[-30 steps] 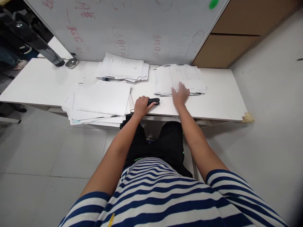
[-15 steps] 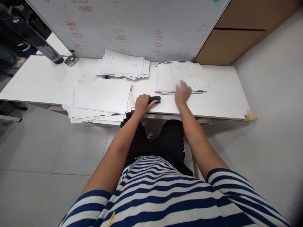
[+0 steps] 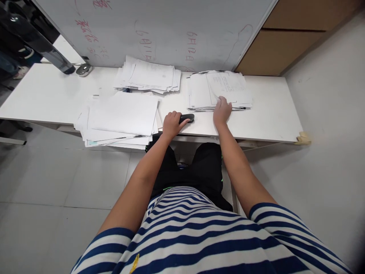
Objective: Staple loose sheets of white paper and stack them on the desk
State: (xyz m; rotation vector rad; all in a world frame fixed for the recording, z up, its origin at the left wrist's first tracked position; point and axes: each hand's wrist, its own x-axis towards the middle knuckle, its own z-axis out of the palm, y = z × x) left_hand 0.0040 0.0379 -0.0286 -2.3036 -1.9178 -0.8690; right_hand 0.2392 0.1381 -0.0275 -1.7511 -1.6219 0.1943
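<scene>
Newly curled, one sheet [image 3: 224, 84] meets the right hand [image 3: 222, 111], grip unclear; left hand [image 3: 172, 123] clasps one stapler [image 3: 188, 118] near three paper stacks [image 3: 122, 114].

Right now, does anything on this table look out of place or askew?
Yes: the near-left paper pile is ragged, its sheets jutting past the front edge of the white table. Crumpled tan wrapping also sticks out from its near-right corner.

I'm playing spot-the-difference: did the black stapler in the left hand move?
No. Against the near edge of the white table, the black stapler sits where it did, the left hand on it; the whole view just shifted slightly.
</scene>
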